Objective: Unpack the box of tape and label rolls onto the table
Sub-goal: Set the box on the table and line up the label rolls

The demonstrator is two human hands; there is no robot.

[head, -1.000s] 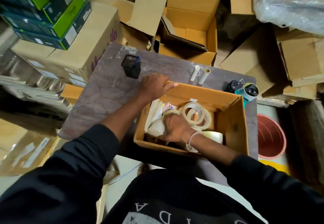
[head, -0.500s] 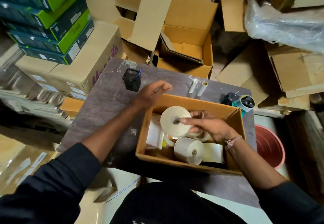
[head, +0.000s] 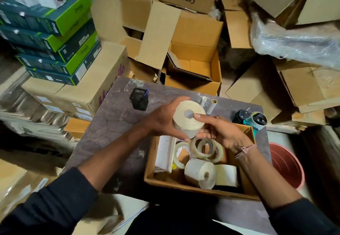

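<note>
A white label roll [head: 187, 119] is held above the far left corner of the open cardboard box [head: 184, 185]. My left hand [head: 163, 122] cups its left side and my right hand [head: 219, 131] grips its right side, thumb near the core. Inside the box lie two clear tape rolls [head: 207, 150], two more white label rolls [head: 200, 172], and a flat white packet [head: 163, 154] along the left wall. The box sits on the right part of the dark table [head: 117, 124].
A black mesh pen holder [head: 139, 98] stands at the table's far left. Two small paper tubes [head: 208, 104] and a teal tape dispenser [head: 253, 120] lie at the far edge. A pink bucket [head: 287, 166] sits right of the table. Stacked cartons surround everything.
My right hand lifted the label roll out of the box and carried it up and left. My left hand left the box rim and closed on the roll's other side.
</note>
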